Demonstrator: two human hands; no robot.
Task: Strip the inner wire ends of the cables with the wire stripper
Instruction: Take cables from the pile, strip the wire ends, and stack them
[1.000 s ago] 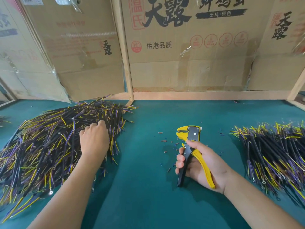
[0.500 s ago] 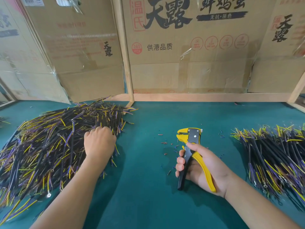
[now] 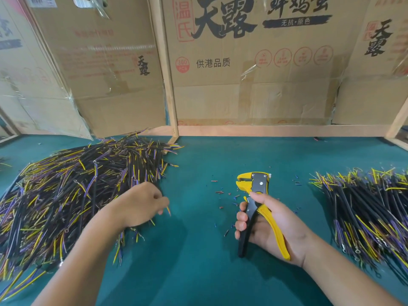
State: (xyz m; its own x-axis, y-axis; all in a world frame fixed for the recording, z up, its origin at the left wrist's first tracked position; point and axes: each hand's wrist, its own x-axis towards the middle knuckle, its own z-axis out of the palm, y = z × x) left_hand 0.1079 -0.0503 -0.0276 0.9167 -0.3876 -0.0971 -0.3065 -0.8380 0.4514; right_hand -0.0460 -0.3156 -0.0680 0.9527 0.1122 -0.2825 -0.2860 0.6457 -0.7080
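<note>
A large heap of black cables (image 3: 66, 195) with yellow and purple inner wires covers the left of the green table. My left hand (image 3: 139, 204) sits at the heap's right edge, blurred, its fingers curled round a cable whose wire ends (image 3: 168, 210) stick out past the fingertips. My right hand (image 3: 269, 226) grips the yellow and black wire stripper (image 3: 256, 206) by its handles at centre right, jaws pointing away from me. Nothing sits in the jaws.
A second pile of cables (image 3: 371, 215) lies at the right edge. Small bits of stripped insulation (image 3: 223, 195) are scattered around the stripper. Cardboard boxes (image 3: 254, 62) in a wooden frame wall off the back of the green table (image 3: 198, 272).
My left hand has slid right and toward me, from on top of the heap to its right edge, drawing a cable out. The right hand and stripper have barely moved.
</note>
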